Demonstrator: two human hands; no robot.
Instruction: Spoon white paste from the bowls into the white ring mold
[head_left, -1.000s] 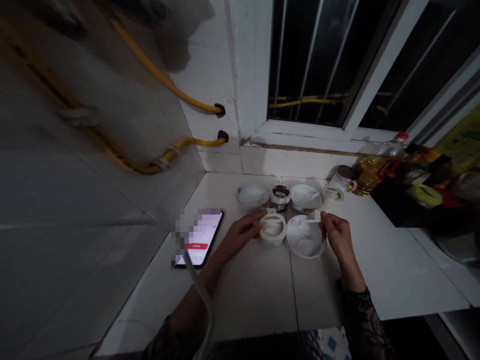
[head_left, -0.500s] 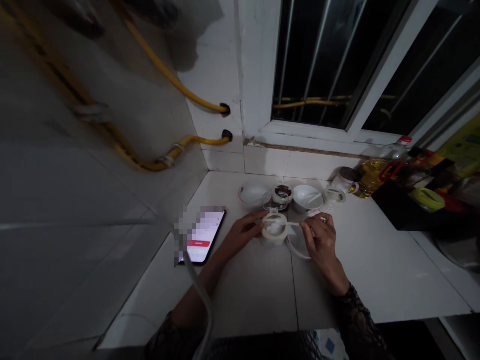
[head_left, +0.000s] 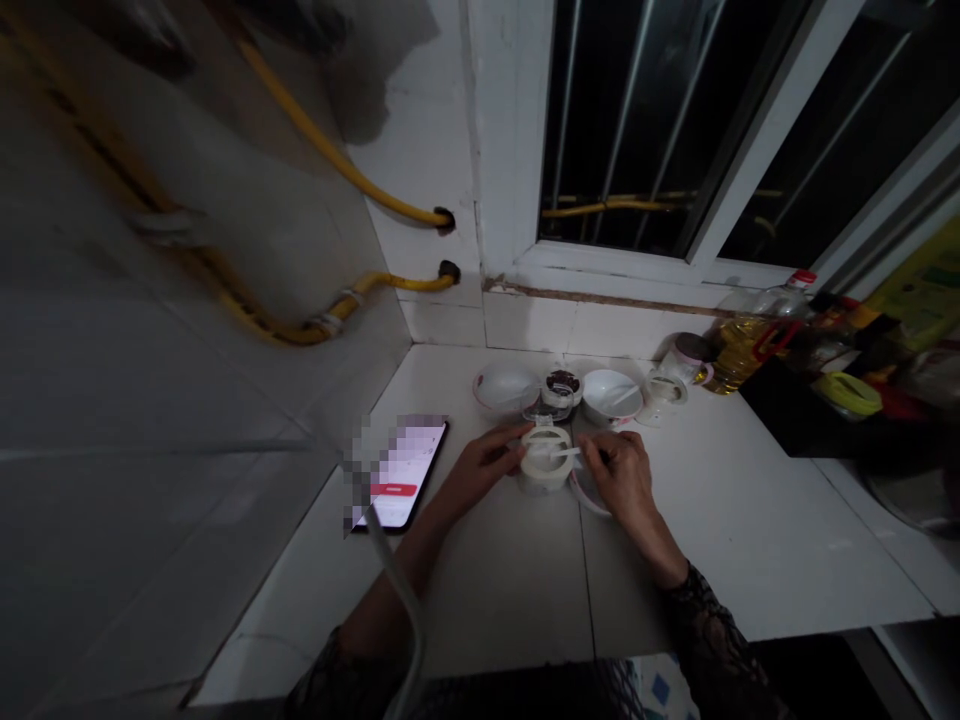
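Observation:
My left hand (head_left: 480,465) grips the side of a small round jar (head_left: 544,465) with a wide white rim, which stands on the white tiled counter (head_left: 502,600). My right hand (head_left: 619,478) pinches a small white spoon (head_left: 564,454), and its tip reaches over the jar's mouth. Under that hand, a pink-rimmed white bowl (head_left: 589,497) is mostly hidden. Beyond the hands stand a pink-rimmed white bowl (head_left: 504,387), a jar of dark contents (head_left: 562,382), a white bowl holding a spoon (head_left: 612,395) and a small open jar (head_left: 666,388).
A smartphone (head_left: 397,475) lies lit to the left of my left hand. Behind the jars stand a pink-trimmed container (head_left: 688,358) and a bottle of yellow oil (head_left: 750,350). A black shelf (head_left: 795,410) holds clutter at right. Yellow hoses (head_left: 337,170) run along the wall.
My right hand has moved left from above the pink-rimmed bowl to the jar, carrying the white spoon over its mouth. My left hand stays on the jar.

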